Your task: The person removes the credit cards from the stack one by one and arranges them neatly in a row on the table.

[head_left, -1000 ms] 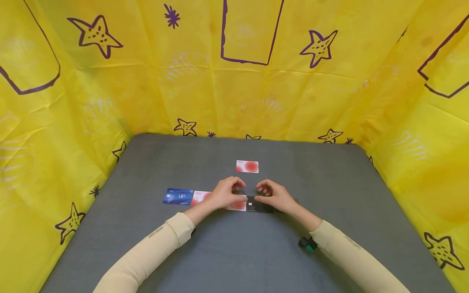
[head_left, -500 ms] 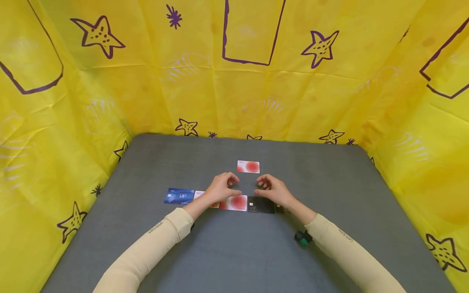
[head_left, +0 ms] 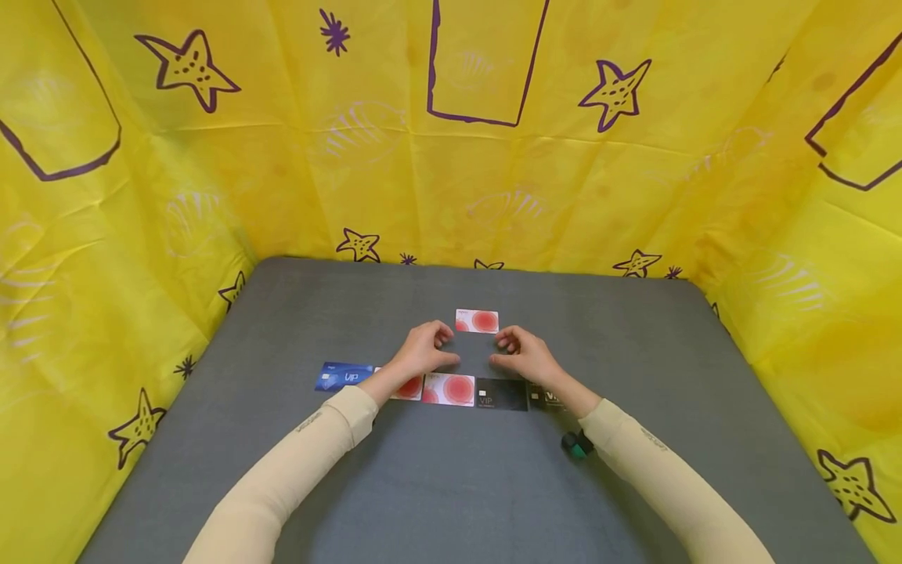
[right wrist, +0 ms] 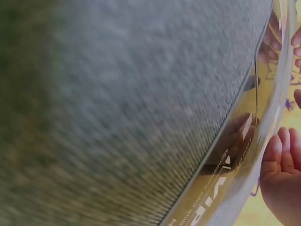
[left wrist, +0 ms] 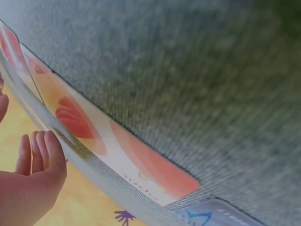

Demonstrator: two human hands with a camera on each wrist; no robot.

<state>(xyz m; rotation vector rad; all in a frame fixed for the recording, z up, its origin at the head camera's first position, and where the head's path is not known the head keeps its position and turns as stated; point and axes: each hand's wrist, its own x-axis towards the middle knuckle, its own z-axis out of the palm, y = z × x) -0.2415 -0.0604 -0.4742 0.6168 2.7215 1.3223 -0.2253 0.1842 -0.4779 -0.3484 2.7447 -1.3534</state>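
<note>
Both hands hover over the grey table on either side of a red-and-white card (head_left: 477, 321), apart from it. Loosely curved and holding nothing, my left hand (head_left: 421, 350) is at its near left; my right hand (head_left: 527, 354), equally bare, is at its near right. Nearer me, several cards lie in a row: a blue VIP card (head_left: 343, 377), a red-and-white card (head_left: 410, 388) partly covered by the left wrist, another red-and-white card (head_left: 449, 389), a black VIP card (head_left: 502, 395), and a dark VIP card (right wrist: 211, 183) partly behind the right wrist.
The grey tabletop (head_left: 465, 486) stretches around the cards. Yellow cloth (head_left: 282, 180) with starfish drawings encloses the far edge and both sides. A black-and-green strap piece (head_left: 578, 445) shows beneath the right sleeve.
Both hands have moved forward, away from the row and toward the far card, spreading slightly apart. More of the row's middle and right cards now shows. The cards stay put.
</note>
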